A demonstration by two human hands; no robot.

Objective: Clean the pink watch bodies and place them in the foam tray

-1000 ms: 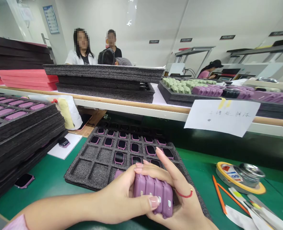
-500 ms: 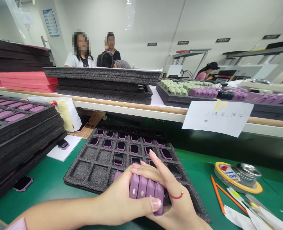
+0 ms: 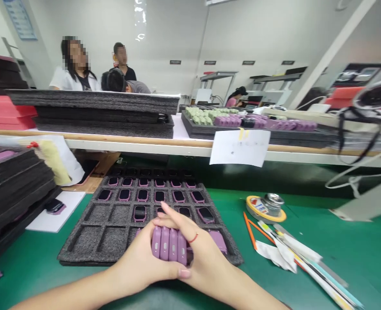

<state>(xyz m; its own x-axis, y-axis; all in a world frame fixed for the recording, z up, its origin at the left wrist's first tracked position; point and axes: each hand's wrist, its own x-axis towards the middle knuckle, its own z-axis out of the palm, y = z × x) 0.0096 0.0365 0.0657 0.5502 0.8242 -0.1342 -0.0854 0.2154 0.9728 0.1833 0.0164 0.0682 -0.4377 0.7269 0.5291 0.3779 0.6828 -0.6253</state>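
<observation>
Between my two hands sits a row of several purple smartwatch cases (image 3: 169, 244), side by side with their button edges toward me. My left hand (image 3: 139, 260) wraps their left side, its thumb stretched along the bottom. From the right, my right hand (image 3: 206, 254) presses against the other end, a red string round one finger. Under and beyond the hands lies a black foam tray (image 3: 81, 255). Purple-framed smartwatches (image 3: 142, 196) with dark screens fill many of its pockets; several left-hand pockets are bare. My hands cover part of the tray's near rows.
Foam trays (image 3: 13, 185) are stacked at left, near a smartwatch (image 3: 55, 206) on white card. At right lie a tape roll (image 3: 258, 211), a metal-topped jar (image 3: 273, 204), orange sticks (image 3: 250, 230) and paper strips. A shelf (image 3: 139, 146) crosses behind; people are beyond it.
The view has swung to the right, so everything appears further left and more of the right side shows. Both hands keep hold of the purple cases.
</observation>
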